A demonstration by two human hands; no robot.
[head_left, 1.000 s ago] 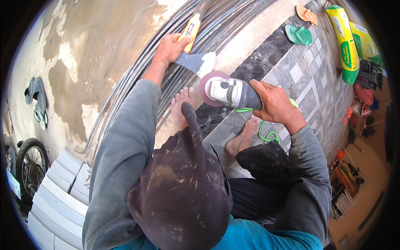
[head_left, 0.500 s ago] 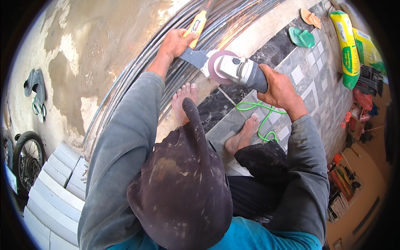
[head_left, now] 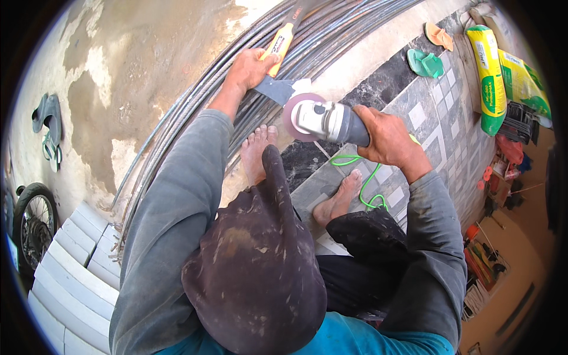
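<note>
My left hand grips a hatchet near its head, around the yellow part of the handle. The dark end of that handle points up and away. Below the fingers, the blue-grey hatchet head extends right, with bright bare metal along its edge. In my right hand is an angle grinder, its silver head facing left. The grinder's round reddish disc sits just below the hatchet's edge; I cannot tell if they touch. A green cord loops on the tiles beneath the grinder.
Bundled steel bars curve across the floor under the hatchet. My bare feet stand near them. Flip-flops and yellow-green bags lie at the far right. Pale blocks and a motorcycle wheel are at left.
The grinder has shifted slightly left and down, to the lower end of the hatchet's edge. Sparks seen over the bars before no longer show. The left hand has barely moved.
</note>
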